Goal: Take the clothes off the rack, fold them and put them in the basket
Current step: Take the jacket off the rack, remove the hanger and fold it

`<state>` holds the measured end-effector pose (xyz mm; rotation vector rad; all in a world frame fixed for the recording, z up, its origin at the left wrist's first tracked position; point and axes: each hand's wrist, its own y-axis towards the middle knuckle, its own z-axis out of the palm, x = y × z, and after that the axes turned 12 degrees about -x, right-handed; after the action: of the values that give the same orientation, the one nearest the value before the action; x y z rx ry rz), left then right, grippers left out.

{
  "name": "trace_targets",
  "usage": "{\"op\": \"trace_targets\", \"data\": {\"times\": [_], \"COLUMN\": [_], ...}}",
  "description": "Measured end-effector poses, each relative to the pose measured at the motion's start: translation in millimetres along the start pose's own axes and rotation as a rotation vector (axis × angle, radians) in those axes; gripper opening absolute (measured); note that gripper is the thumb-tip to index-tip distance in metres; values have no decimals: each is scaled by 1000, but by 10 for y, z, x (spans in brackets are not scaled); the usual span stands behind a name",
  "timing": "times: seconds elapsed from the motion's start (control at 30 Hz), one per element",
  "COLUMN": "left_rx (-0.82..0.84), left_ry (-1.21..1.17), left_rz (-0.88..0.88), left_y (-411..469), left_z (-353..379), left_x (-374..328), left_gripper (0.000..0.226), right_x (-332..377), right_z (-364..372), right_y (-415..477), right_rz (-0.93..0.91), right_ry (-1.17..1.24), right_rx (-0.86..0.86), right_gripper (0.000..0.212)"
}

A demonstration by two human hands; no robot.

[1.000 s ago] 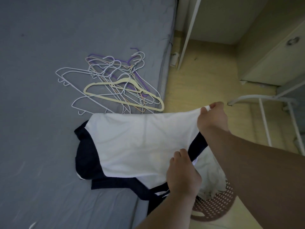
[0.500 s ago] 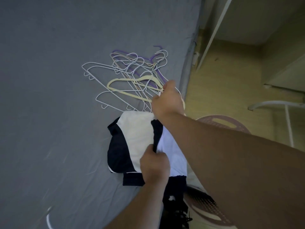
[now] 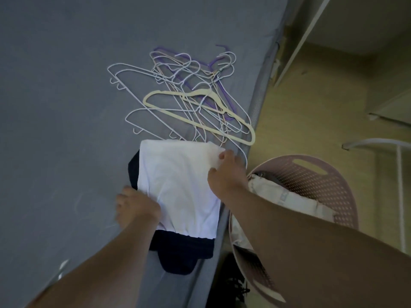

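White garment [image 3: 178,185] with navy parts lies folded on the grey bed [image 3: 66,107] at the centre of the frame, close to the mattress edge. Right hand [image 3: 226,172] pinches its upper right corner; left hand [image 3: 135,207] grips its lower left edge, fingers curled. Hangers [image 3: 195,101] lie heaped just above it. Pink basket [image 3: 333,185] at lower right holds beige clothes [image 3: 278,196].

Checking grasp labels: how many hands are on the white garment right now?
2. Left hand holds the white garment at its near-left edge; right hand pinches its far-right corner, near the basket. Neither hidden.
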<state>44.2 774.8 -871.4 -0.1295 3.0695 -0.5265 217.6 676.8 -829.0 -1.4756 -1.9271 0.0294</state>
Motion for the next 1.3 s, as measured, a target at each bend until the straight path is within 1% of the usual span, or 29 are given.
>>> {"op": "trace_targets", "data": {"times": [0.03, 0.1, 0.13, 0.17, 0.2, 0.27, 0.33, 0.37, 0.4, 0.43, 0.5, 0.57, 0.6, 0.67, 0.73, 0.77, 0.8, 0.87, 0.9, 0.93, 0.97, 1.0, 1.1, 1.13, 1.17, 1.23, 1.3], "left_rx": [-101, -281, -311, -287, -249, -193, -212, -216, -201, -174, -115, -61, -41, -19, -37, -49, -60, -88, -102, -113, -113, -109, -67, -40, -12, 43, 88], "left_ry": [5, -32, -8, 32, 65, 74, 52, 60, 82, 124, 236, 326, 362, 438, 464, 450, 435, 404, 393, 378, 355, 336, 329, 338, 340, 333, 293], "left_rz": [114, 417, 561, 675, 748, 821, 884, 935, 993, 1057, 1171, 1186, 1165, 1137, 1167, 1180, 1197, 1238, 1259, 1275, 1278, 1276, 1228, 1199, 1176, 1163, 1172], "left_y": [-39, -99, -121, -118, -118, -115, -118, -99, -97, -81, -70, -15, 29, 92, 114, 119, 105, 106, 117, 134, 156, 171, 215, 232, 237, 215, 141], "left_z": [-25, -43, -68, -61, -67, -77, -86, -89, -69, -53, 0, 42, 48, 71, 97, 93, 85, 55, 32, 7, -15, -45, -115, -147, -186, -271, -323], "left_x": [-16, -131, -235, -363, -506, -807, -1080, -1176, -1291, -1377, -1528, -1626, -1664, -1654, -1619, -1599, -1592, -1562, -1545, -1524, -1504, -1489, -1448, -1431, -1408, -1348, -1298], "left_gripper": [64, 62, 64, 66, 67, 69, 67, 66, 66, 66, 65, 58, 55, 49, 45, 44, 44, 41, 39, 37, 36, 37, 43, 44, 45, 46, 44], "right_x": [-128, -330, -387, -431, -446, -474, -533, -543, -591, -613, -764, -876, -913, -953, -984, -978, -982, -1002, -1001, -1005, -1003, -986, -1013, -1045, -1068, -1120, -1211], "right_z": [31, 83, 108, 121, 152, 224, 322, 355, 375, 376, 440, 482, 490, 520, 515, 501, 506, 571, 600, 627, 632, 596, 473, 440, 385, 231, 4], "right_y": [-18, -60, -91, -120, -167, -254, -336, -390, -421, -447, -435, -395, -372, -382, -461, -524, -599, -732, -790, -831, -845, -846, -808, -795, -791, -810, -795], "right_rz": [55, 185, 242, 288, 323, 386, 447, 466, 484, 489, 521, 542, 542, 541, 576, 602, 616, 578, 563, 567, 581, 585, 593, 582, 564, 514, 472], "right_ry": [-11, 29, 75, 116, 141, 175, 256, 297, 324, 333, 335, 324, 332, 358, 450, 505, 534, 500, 486, 474, 480, 497, 508, 505, 499, 457, 404], "right_rx": [7, 68, 114, 159, 194, 215, 249, 302, 362, 419, 457, 428, 409, 378, 366, 386, 410, 449, 460, 467, 467, 464, 446, 449, 448, 456, 499], "right_gripper": [43, 60, 70, 81, 93, 118, 136, 137, 133, 123, 94, 64, 56, 51, 56, 66, 83, 130, 147, 155, 155, 148, 106, 98, 94, 95, 96]}}
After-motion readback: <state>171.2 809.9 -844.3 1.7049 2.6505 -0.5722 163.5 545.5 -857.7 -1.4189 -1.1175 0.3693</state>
